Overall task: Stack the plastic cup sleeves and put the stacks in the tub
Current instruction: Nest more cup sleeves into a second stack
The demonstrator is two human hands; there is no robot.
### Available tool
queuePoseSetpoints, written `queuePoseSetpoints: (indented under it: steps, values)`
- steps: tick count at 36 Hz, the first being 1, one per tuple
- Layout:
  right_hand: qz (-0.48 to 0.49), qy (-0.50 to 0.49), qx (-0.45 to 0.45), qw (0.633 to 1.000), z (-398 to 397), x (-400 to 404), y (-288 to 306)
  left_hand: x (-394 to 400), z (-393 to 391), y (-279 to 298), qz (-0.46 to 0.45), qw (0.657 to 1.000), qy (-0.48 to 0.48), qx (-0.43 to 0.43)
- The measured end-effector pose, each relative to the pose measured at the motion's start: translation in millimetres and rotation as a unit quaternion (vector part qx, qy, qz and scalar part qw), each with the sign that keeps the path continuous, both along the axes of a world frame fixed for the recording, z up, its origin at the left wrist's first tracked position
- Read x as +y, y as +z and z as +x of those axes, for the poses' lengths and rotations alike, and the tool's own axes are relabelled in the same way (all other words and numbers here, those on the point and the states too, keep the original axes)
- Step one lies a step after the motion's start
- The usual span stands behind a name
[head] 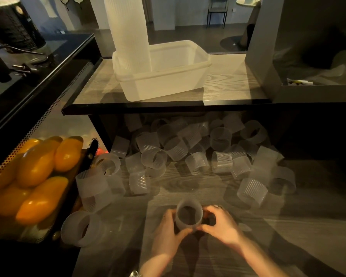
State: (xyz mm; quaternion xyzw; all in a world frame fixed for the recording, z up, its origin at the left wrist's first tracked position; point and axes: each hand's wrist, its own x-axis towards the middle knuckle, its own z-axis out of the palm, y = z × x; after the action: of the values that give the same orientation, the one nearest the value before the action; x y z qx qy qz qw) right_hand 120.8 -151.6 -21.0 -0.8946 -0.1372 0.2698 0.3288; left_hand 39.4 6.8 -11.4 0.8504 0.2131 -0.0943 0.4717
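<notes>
Holding one upright cup sleeve (189,216) near the table's front edge, left hand (168,228) and right hand (222,224) curl fingers around it, seemingly steadying it for stacking; tub (168,76) sits on the upper shelf.

Tub (168,76) sits on the upper shelf (228,84), tall sleeve stack (128,33) standing in its left end. Loose sleeves (188,152) scattered on the lower counter (188,188), running back under the shelf. Fruit tray (28,176) on the left; near edge, one sleeve (189,214) between left hand (166,232) and right hand (220,224).
</notes>
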Motion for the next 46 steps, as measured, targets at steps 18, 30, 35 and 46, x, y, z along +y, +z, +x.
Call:
queuePoseSetpoints:
  steps: [18, 30, 35, 46]
  values:
    - [0.048, 0.051, -0.067, 0.995, 41.1, 48.7, 49.3, 40.6, 2.9, -15.7, -0.185, 0.968, 0.152, -0.078]
    - [0.058, 0.183, -0.084, 0.978, 48.4, 156.4, 54.9, 86.5, 25.3, -7.3, -0.344, 0.88, 0.321, -0.071]
    - [0.007, 0.232, -0.053, 0.971, 53.1, 177.3, 50.5, 95.0, 29.9, -7.8, -0.385, 0.848, 0.359, -0.064]
    - [-0.007, 0.248, -0.059, 0.967, 56.1, 166.8, 41.0, 98.6, 29.1, -13.1, -0.393, 0.832, 0.379, -0.097]
